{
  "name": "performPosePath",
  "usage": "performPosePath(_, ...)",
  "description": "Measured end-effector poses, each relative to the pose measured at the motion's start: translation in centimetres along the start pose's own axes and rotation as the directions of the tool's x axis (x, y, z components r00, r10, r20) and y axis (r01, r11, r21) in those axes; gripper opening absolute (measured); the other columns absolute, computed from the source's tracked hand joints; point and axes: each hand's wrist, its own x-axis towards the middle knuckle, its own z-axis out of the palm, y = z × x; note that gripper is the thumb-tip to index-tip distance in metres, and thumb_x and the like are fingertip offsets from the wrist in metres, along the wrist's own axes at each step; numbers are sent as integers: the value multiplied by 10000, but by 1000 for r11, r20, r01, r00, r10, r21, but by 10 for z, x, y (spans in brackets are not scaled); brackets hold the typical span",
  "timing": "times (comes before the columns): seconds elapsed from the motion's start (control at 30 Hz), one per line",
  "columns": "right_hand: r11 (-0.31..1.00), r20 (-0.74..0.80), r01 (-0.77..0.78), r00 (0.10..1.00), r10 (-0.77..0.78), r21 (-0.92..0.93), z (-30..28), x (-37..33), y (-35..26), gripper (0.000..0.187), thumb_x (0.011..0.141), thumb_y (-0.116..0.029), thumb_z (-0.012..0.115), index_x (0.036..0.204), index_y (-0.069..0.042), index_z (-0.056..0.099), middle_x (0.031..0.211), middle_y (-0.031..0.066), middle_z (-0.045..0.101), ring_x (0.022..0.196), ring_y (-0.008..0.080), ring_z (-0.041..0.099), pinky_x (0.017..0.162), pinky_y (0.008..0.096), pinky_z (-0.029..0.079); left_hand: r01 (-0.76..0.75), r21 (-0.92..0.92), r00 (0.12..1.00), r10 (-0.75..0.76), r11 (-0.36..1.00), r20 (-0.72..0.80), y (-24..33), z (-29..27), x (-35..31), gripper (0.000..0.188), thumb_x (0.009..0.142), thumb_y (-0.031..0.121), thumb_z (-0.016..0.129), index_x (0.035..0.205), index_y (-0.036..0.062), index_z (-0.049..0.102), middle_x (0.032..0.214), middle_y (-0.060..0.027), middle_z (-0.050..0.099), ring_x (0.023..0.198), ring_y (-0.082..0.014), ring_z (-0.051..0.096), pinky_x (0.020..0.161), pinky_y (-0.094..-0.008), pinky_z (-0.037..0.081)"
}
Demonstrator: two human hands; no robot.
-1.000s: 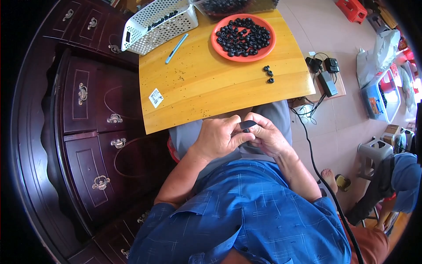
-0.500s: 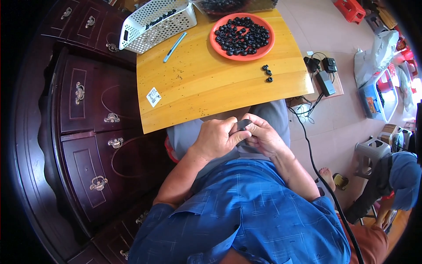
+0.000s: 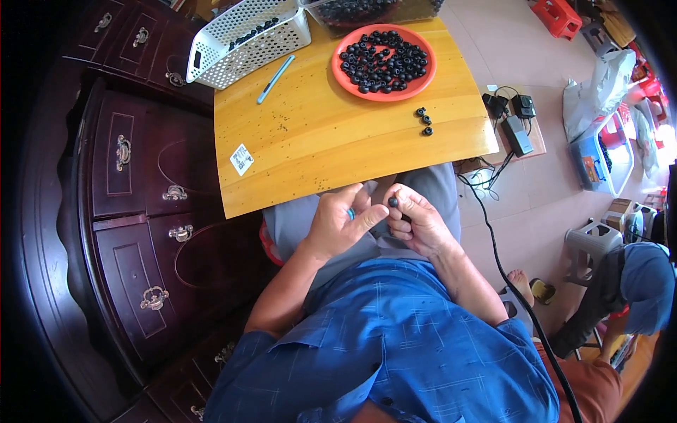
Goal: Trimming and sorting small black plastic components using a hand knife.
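Note:
Over my lap, just off the table's near edge, my two hands work close together. My right hand pinches a small black ring-like part between thumb and fingertips. My left hand is curled, thumb stretched toward that part, around a small teal object; most of it is hidden, so its kind does not show. On the table, an orange-red plate carries many similar black parts. Several loose black parts lie to the right, below the plate.
On the wooden table are a white perforated basket, a teal pen-like tool, a label and dark crumbs. A clear bin stands behind. Dark drawers flank the left; a black cable crosses the right. Another person sits there.
My hands have parted slightly. The dark flat piece seen between them is gone from view; the black part now shows in my right fingertips, and teal shows in my left hand.

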Motion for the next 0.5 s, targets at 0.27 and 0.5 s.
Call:
performPosePath(0.27, 1000, -22, 7, 1000, -8, -24, -4, 3, 9, 263, 1121, -353, 544, 1118, -101, 620, 780, -51, 498, 561, 30, 332, 472, 192, 261, -113, 144, 982, 133, 983, -137, 23, 11, 4, 242, 834, 60, 875, 1009, 28, 711, 653, -16, 544, 578, -94, 505, 557, -270, 430)
performPosePath(0.5, 1000, -33, -24, 999, 24, -10, 1, 0, 4, 301, 1129, -385, 509, 1132, -102, 612, 805, -27, 523, 545, 49, 324, 465, 209, 278, -92, 137, 990, 105, 986, -92, 15, 16, 4, 176, 870, 80, 827, 993, 36, 710, 640, -76, 602, 554, -216, 611, 546, -344, 482)
